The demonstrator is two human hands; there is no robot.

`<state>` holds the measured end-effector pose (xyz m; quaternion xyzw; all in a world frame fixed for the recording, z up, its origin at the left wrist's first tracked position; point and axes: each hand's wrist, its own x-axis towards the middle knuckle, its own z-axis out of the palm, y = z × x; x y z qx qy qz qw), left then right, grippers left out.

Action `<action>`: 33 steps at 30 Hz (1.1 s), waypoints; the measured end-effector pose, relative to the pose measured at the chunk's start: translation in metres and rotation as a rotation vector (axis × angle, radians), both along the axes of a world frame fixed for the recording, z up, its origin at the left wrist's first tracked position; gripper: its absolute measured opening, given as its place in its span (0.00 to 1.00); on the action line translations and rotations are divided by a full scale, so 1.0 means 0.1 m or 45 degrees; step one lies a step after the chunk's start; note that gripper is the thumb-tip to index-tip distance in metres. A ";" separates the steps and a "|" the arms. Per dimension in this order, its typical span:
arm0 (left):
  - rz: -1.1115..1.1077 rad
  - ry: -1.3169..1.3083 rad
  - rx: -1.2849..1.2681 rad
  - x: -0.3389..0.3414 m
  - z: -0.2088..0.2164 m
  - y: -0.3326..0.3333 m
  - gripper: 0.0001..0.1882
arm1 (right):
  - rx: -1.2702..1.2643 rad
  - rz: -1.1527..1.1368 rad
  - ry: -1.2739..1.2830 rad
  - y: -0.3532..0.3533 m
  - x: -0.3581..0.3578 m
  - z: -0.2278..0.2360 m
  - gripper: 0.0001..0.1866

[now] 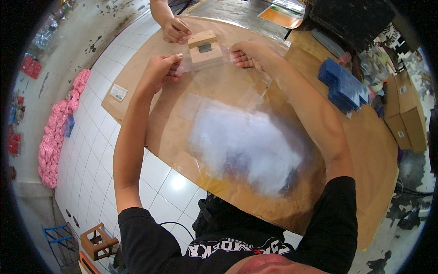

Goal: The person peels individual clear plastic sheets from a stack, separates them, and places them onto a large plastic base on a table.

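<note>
Both arms reach across the brown-covered table to a small wooden block jig (206,55) with a raised strip at its far end and a dark patch in its middle. A clear plastic sheet or bag (186,65) lies across the jig's near part. My left hand (163,72) is closed, pinching its left edge. On the other side, my right hand (248,55) has its fingers curled round the right edge. Another person's hand (175,30) is at the jig's far left corner. Closer to me lies a loose pile of clear plastic bags (242,141), partly blurred.
A stack of blue plastic sheets (341,84) lies to the right, with cardboard boxes (405,109) beyond it. A white label (119,92) is on the table covering at the left. Pink bundles (57,132) line the tiled floor, and a brown stool (98,241) stands lower left.
</note>
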<state>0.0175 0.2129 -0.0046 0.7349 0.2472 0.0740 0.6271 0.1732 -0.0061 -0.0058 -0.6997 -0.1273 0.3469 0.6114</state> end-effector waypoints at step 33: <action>0.113 -0.212 -0.127 0.05 -0.20 0.12 0.16 | 0.142 -0.125 -0.024 0.03 0.00 -0.10 0.09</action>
